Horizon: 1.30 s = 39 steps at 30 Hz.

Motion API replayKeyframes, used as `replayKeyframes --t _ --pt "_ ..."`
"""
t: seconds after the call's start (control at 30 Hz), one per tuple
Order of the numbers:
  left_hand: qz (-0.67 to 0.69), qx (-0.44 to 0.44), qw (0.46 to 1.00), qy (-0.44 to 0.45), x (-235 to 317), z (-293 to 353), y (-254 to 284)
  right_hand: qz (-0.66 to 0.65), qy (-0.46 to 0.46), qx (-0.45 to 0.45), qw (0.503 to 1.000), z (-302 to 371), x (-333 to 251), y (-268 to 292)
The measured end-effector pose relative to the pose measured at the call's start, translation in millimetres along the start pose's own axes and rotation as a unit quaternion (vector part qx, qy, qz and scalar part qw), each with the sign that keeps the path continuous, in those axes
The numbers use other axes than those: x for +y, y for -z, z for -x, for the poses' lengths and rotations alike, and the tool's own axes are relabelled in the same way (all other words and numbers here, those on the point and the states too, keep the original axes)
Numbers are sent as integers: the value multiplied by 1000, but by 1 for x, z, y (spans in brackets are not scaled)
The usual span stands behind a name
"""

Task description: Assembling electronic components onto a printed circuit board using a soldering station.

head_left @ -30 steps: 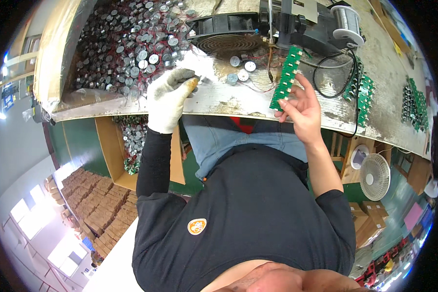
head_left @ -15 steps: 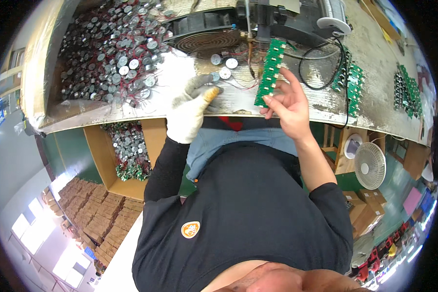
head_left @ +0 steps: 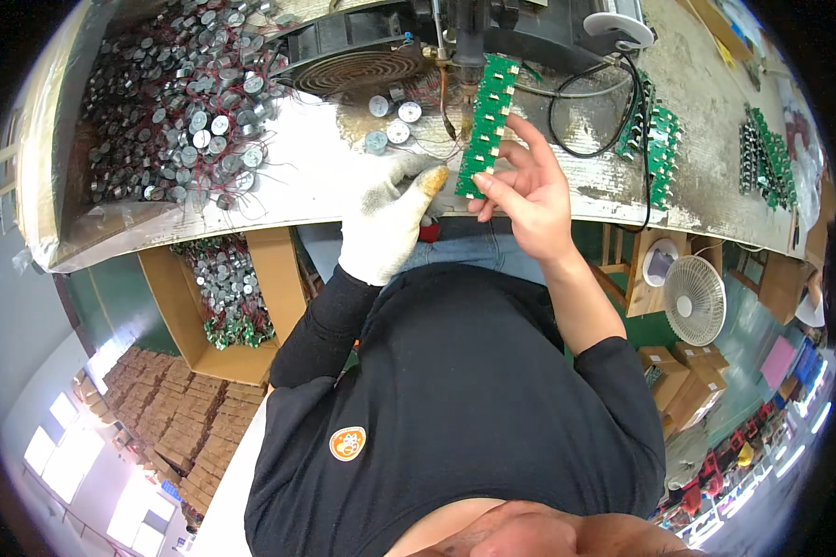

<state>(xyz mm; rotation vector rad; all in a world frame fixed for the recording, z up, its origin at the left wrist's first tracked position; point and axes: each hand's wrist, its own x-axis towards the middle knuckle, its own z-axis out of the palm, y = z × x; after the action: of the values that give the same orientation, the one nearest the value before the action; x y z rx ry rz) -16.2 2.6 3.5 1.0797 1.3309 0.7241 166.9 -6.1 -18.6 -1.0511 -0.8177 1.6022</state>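
My right hand (head_left: 525,190), bare, grips the lower end of a long green circuit board strip (head_left: 489,125) between thumb and fingers. The strip stands tilted upward, small pale parts along its length. Close to its lower left edge is my left hand (head_left: 385,209) in a white glove with a stained thumb tip. The left fingers are drawn in toward the thumb; whatever they pinch is too small to make out. Just beyond them lie several small round motors (head_left: 410,111) with thin wires. A soldering iron tip (head_left: 450,128) points down left of the strip.
A big heap of motors with red wires (head_left: 172,111) covers the bench's left side. A black fan (head_left: 353,72) stands at the back. More green boards (head_left: 661,153) and a black cable (head_left: 643,176) lie right. A cardboard box (head_left: 181,316) of motors sits below left.
The view has shifted, so the bench things appear farther left. My left gloved hand has come closer to the circuit board strip, which stays in my right hand.
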Motion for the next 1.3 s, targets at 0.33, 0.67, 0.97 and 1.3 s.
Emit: replayKeyframes --t 0.33,0.67,0.97,1.3 --pt "116 1 993 -4 -9 -7 -7 -27 10 -2 1000 -5 -3 -4" --pt "163 6 986 41 -4 -15 -8 -47 32 6 998 -8 -4 -5" --pt "178 13 983 41 1 -14 -6 -37 41 -4 998 -10 -8 -7" --pt "171 28 985 5 -7 -13 -11 -27 40 0 999 -9 -4 -3"
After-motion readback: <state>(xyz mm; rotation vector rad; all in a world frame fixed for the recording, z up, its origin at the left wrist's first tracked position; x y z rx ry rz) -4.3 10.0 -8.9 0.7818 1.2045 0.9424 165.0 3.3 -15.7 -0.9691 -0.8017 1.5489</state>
